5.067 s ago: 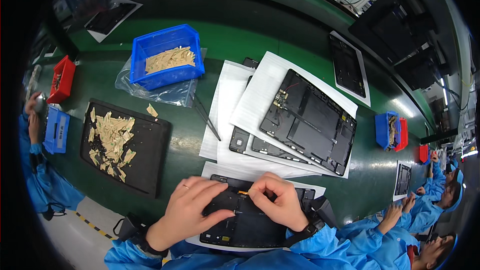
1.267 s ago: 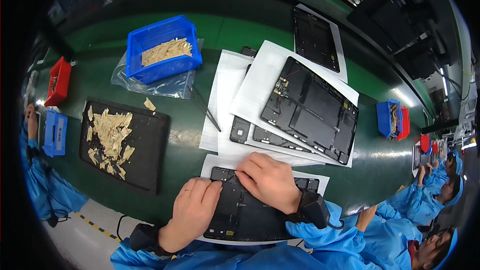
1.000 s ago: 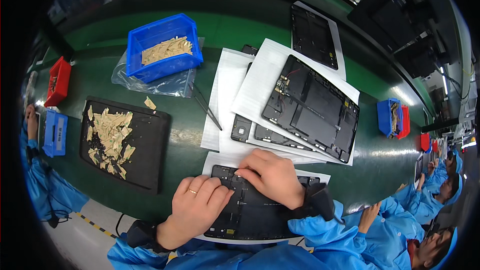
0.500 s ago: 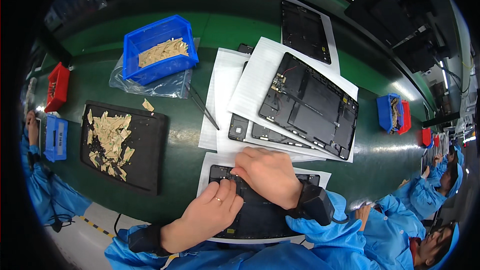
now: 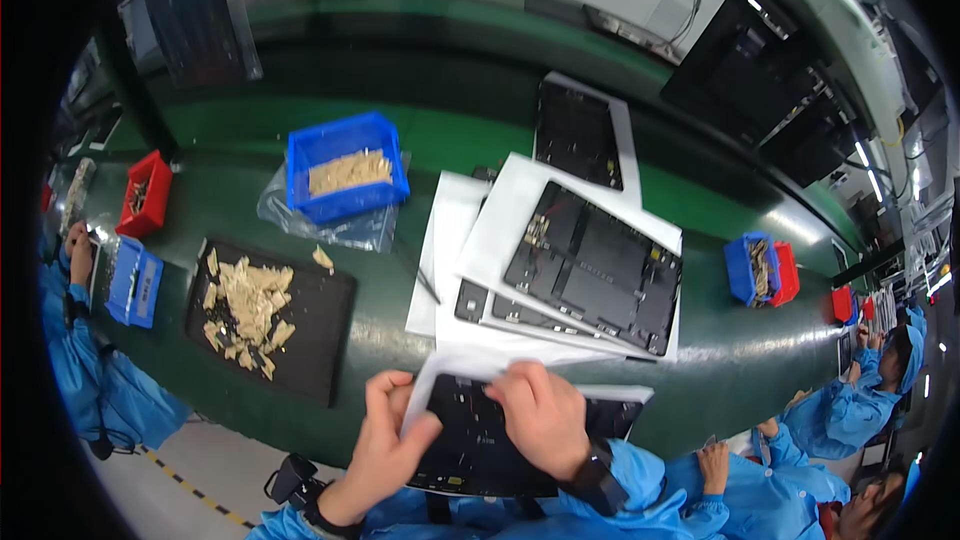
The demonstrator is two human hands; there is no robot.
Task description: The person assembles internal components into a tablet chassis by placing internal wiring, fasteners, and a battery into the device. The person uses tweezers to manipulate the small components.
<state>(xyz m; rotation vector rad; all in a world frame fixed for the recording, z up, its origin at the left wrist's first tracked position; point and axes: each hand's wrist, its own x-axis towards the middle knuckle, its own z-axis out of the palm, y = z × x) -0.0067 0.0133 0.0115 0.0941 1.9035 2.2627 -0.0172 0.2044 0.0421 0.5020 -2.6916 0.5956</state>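
A black tablet housing (image 5: pixel 465 445) lies on a white foam sheet (image 5: pixel 432 372) at the near edge of the bench, its left side tilted up. My left hand (image 5: pixel 385 445) is closed round that left edge, thumb on top and fingers behind the sheet. My right hand (image 5: pixel 545 425) is over the housing's upper middle with its fingertips pinched together; what they hold, if anything, is too small and blurred to make out. Beyond my hands, another open tablet housing (image 5: pixel 600 265) rests on a stack of white sheets and more housings.
A black tray (image 5: pixel 318 355) with beige peeled scraps (image 5: pixel 255 300) sits left. Behind it a blue bin (image 5: pixel 345 200) of similar pieces stands on clear plastic, near black tweezers (image 5: pixel 428 285). Another housing (image 5: pixel 578 135) lies farther back. Co-workers sit at both sides, near red and blue bins.
My left hand has moved off the housing's top to its left edge, which has risen. My right hand has shifted slightly right. The view has tilted up.
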